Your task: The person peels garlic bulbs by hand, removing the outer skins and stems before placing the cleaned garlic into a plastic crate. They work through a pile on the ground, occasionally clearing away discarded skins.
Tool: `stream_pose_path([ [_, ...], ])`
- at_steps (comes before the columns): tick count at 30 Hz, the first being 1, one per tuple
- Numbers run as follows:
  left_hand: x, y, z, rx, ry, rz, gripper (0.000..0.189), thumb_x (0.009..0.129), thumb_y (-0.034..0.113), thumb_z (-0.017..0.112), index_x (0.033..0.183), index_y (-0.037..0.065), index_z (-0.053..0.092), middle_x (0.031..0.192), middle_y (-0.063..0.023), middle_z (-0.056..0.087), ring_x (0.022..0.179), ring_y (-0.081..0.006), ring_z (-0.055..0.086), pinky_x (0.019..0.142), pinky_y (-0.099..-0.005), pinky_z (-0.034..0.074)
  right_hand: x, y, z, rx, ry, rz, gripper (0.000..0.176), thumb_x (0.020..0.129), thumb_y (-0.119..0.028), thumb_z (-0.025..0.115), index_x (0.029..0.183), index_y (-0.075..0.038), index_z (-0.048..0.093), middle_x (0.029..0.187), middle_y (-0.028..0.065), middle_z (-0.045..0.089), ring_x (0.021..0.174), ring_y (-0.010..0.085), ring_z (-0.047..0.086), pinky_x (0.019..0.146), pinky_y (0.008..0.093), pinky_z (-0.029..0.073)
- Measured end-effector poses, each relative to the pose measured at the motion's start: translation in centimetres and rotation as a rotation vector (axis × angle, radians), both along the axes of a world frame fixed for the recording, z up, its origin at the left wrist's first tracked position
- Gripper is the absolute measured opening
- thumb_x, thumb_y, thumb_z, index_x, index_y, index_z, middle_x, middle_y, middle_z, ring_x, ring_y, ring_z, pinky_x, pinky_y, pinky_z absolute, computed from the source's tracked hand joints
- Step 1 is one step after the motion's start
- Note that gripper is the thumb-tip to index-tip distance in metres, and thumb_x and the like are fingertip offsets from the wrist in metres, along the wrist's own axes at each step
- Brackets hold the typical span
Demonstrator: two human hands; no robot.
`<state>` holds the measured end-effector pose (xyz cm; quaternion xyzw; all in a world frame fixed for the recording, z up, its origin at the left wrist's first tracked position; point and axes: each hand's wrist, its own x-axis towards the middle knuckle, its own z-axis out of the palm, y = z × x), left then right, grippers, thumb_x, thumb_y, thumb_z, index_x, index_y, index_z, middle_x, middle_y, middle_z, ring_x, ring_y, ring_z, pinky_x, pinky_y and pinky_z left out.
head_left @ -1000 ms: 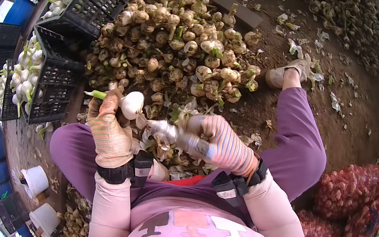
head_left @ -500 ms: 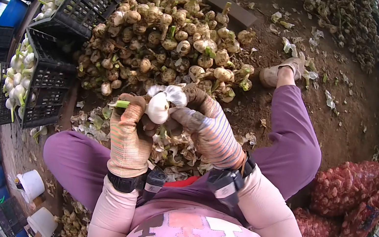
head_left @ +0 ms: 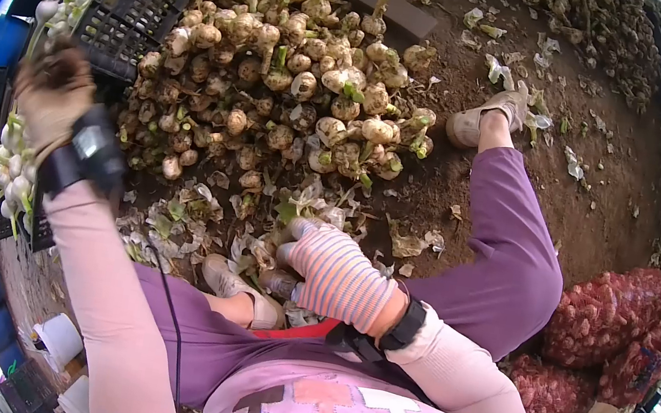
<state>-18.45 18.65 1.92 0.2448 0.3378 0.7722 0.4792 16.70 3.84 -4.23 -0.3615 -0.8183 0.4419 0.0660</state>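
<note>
My left hand (head_left: pixel 56 85), gloved and smeared by motion, is over the crates at the left. A white garlic bulb (head_left: pixel 46 9) shows just past its fingers, its stem running down into the hand. Below the wrist, clean white garlic bulbs (head_left: pixel 13 165) with green stems fill a black crate. My right hand (head_left: pixel 341 273), in a striped glove, hangs above my lap beside loose garlic skins (head_left: pixel 248 237). Its fingers are curled, and whatever they may hold is hidden. Ahead lies a heap of soil-stained garlic bulbs (head_left: pixel 283 69) with cut stems.
Another black crate (head_left: pixel 134 2) leans at the upper left. A dark flat board (head_left: pixel 389 10) lies behind the heap. Red mesh sacks (head_left: pixel 607 315) stand at the right. White buckets (head_left: pixel 59 339) are at the lower left. My shoe (head_left: pixel 492 115) rests on the soil.
My left hand has swung left and away from my right, from above my lap to the crates, with the white garlic bulb. My right hand has dropped lower, nearer my lap.
</note>
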Motion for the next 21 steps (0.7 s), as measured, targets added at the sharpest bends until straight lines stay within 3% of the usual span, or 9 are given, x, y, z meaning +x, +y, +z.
stream_pose_path([
  [2,9.7,-0.1,-1.7,-0.343,0.820,0.049,0.019,0.088,0.005,0.046,0.091,0.006,0.064,0.096,-0.0048,0.064,0.074,-0.0127,0.060,0.064,-0.0248,0.049,-0.1,0.2,0.2,-0.050,0.149,-0.146,0.026,0.070,-0.015,0.068,0.090,-0.001,0.060,0.092,0.0186,0.054,0.082,0.0381,0.057,0.071,0.0396,0.047],
  [3,11.5,-0.5,-5.2,-0.215,1.097,-0.196,0.018,0.084,0.000,0.050,0.092,0.006,0.065,0.092,-0.0035,0.064,0.072,-0.0106,0.059,0.061,-0.0225,0.047,-0.1,0.2,0.3,-0.097,0.296,-0.289,0.027,0.069,-0.014,0.069,0.091,-0.001,0.059,0.094,0.0186,0.053,0.082,0.0384,0.056,0.071,0.0394,0.047],
  [4,13.0,-0.2,-9.1,-0.220,0.656,-0.517,0.020,0.080,-0.004,0.054,0.093,0.006,0.066,0.088,-0.0035,0.064,0.073,-0.0087,0.058,0.063,-0.0223,0.047,-0.3,0.2,0.3,-0.118,0.417,-0.364,0.027,0.070,-0.010,0.065,0.095,-0.001,0.057,0.096,0.0191,0.052,0.085,0.0388,0.056,0.071,0.0397,0.048],
  [7,20.4,-1.9,-19.1,-0.450,1.290,-0.654,0.020,0.082,0.009,0.064,0.101,0.002,0.064,0.088,-0.0049,0.066,0.078,-0.0126,0.059,0.072,-0.0249,0.047,0.4,0.5,0.1,-0.076,0.543,-0.316,0.048,0.071,-0.033,0.069,0.103,-0.001,0.054,0.098,0.0210,0.052,0.080,0.0411,0.057,0.066,0.0441,0.048],
  [9,23.7,-2.9,-19.7,-0.472,1.651,-0.623,0.037,0.077,0.025,0.069,0.108,0.005,0.061,0.103,-0.0165,0.060,0.096,-0.0294,0.060,0.083,-0.0349,0.046,1.2,0.6,0.3,-0.123,0.493,-0.276,0.047,0.071,-0.032,0.068,0.105,-0.002,0.054,0.101,0.0207,0.052,0.081,0.0400,0.058,0.066,0.0435,0.048],
  [11,26.9,-3.8,-17.8,-0.663,1.836,-0.674,0.039,0.075,0.024,0.070,0.110,0.009,0.060,0.115,-0.0175,0.053,0.102,-0.0336,0.056,0.085,-0.0380,0.045,1.1,0.6,0.2,-0.052,0.406,-0.239,0.048,0.068,-0.029,0.067,0.106,-0.003,0.055,0.102,0.0195,0.052,0.081,0.0389,0.058,0.067,0.0433,0.049],
  [16,23.9,-4.1,-21.4,-0.460,1.454,-0.542,0.019,0.074,0.007,0.065,0.093,0.010,0.068,0.091,-0.0141,0.061,0.088,-0.0315,0.059,0.081,-0.0369,0.047,2.5,1.3,0.4,0.055,0.457,-0.357,0.020,0.075,-0.008,0.060,0.095,-0.004,0.059,0.092,0.0145,0.057,0.083,0.0344,0.058,0.071,0.0396,0.048],
  [17,23.3,-3.6,-22.1,-0.434,1.406,-0.501,0.026,0.075,0.009,0.067,0.100,0.012,0.066,0.102,-0.0140,0.059,0.091,-0.0315,0.059,0.084,-0.0361,0.046,2.8,1.5,0.6,0.063,0.439,-0.420,0.021,0.074,-0.008,0.061,0.095,-0.003,0.059,0.091,0.0152,0.058,0.084,0.0351,0.058,0.072,0.0394,0.048],
  [21,25.9,-3.1,-19.5,-0.706,1.784,-0.805,0.038,0.074,0.014,0.070,0.111,0.017,0.060,0.117,-0.0108,0.052,0.100,-0.0314,0.056,0.087,-0.0374,0.045,3.5,2.2,0.9,0.226,0.395,-0.524,0.027,0.070,-0.012,0.059,0.095,-0.001,0.056,0.087,0.0197,0.056,0.080,0.0380,0.056,0.070,0.0442,0.046],
])
